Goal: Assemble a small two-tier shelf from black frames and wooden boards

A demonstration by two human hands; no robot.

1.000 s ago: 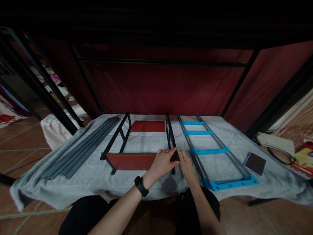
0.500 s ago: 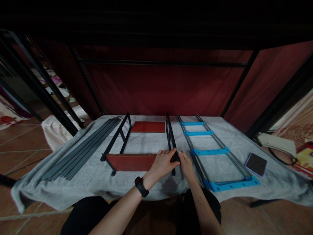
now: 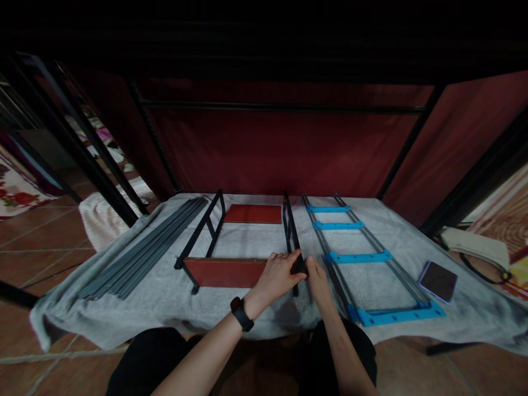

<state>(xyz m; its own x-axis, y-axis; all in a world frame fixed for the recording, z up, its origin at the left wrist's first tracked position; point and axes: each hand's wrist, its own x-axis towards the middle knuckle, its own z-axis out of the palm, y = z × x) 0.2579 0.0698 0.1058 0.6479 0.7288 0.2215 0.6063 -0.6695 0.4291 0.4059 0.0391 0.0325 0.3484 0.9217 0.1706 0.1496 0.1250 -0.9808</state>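
Compared with half a second ago, little changes at the hands: the left hand [image 3: 280,272] is still closed, thumb and fingers around the near right corner of the black frame [image 3: 292,225], and the right hand [image 3: 319,280] still has its fingertips at that corner's outer side. Whether the right one grips or merely presses, I can't tell. The whole scene sits slightly further right in view, and more of the flowered cloth [image 3: 20,195] shows, far off to the left of both hands.

The frame lies on the grey cloth [image 3: 136,319], stretching away and leftward from the left hand. That hand and its wrist cover the right end of the near board [image 3: 225,273]; the far board [image 3: 253,213] lies well beyond. Grey rods [image 3: 144,250] lie well left of the hands. Close on the right hand's other side, the blue-runged rack [image 3: 358,258] limits the room there, with the phone [image 3: 438,281] past it. Beyond everything hangs a red curtain [image 3: 289,148].
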